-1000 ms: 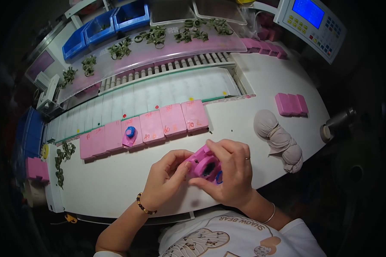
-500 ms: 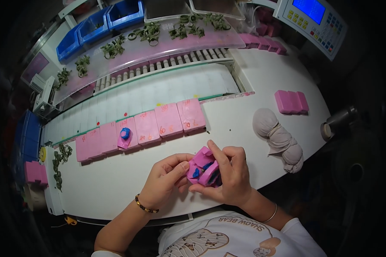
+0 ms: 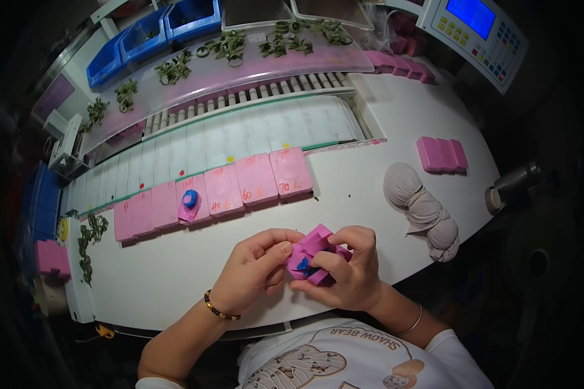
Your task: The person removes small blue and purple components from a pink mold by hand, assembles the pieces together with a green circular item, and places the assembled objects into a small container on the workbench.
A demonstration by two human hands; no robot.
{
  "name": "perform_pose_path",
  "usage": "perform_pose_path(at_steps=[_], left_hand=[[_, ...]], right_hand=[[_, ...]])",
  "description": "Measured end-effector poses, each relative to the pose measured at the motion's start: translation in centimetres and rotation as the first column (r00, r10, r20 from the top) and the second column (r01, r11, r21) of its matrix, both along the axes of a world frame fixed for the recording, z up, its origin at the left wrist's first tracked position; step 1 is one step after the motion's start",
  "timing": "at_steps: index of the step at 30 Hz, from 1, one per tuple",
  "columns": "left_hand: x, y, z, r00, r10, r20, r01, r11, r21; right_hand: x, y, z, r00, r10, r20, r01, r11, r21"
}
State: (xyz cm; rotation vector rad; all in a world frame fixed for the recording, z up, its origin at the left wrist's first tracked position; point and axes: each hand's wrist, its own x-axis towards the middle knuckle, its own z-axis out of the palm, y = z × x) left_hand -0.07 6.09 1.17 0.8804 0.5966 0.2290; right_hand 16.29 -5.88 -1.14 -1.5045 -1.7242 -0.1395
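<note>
Above the near part of the white table, both hands hold a small pink rubber mould (image 3: pixel 317 238) that is bent and spread apart. My left hand (image 3: pixel 252 266) pinches its left edge between thumb and fingers. Around its right side curl the fingers of my right hand (image 3: pixel 352 275), with the index finger bent into the gap. A blue waxy piece (image 3: pixel 302 264) shows inside the mould; its full shape is hidden. Farther off, a row of pink rubber blocks (image 3: pixel 255 176) with handwritten marks carries a blue ring-like piece (image 3: pixel 189 198) on a small pink piece.
A grey cloth bundle (image 3: pixel 422 211) and pink blocks (image 3: pixel 441 155) lie to the right. Behind the row runs a pale conveyor belt (image 3: pixel 207 152). Green ring-shaped pieces (image 3: pixel 227 47) sit on a clear shelf, with blue bins (image 3: pixel 192 19) behind. A control panel (image 3: pixel 470 32) stands far right.
My right index finger has bent from outstretched into the mould, which is spread wider. The belt's coloured dots have shifted left.
</note>
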Motion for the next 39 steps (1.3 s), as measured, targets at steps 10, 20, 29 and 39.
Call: perform_pose_path(at_steps=[10,20,29,39], left_hand=[[-0.2,0.0,-0.5,0.995,0.083,-0.063,-0.075,0.989,0.124],[0.6,-0.8,-1.7,0.98,0.195,0.027,-0.193,0.922,0.334],[1.0,-0.9,-0.9,0.972,0.236,-0.007,-0.217,0.907,0.36],[0.9,-2.2,-2.1,0.965,0.262,0.021,-0.187,0.626,0.757]], right_hand=[[0.4,0.1,0.0,0.996,0.039,-0.084,-0.04,0.999,-0.009],[0.1,0.3,0.2,0.981,0.059,-0.187,-0.065,0.998,-0.025],[-0.1,0.2,0.4,0.994,0.01,-0.104,-0.015,0.999,-0.044],[-0.9,-0.1,0.9,0.983,-0.001,-0.182,0.019,0.995,0.097]])
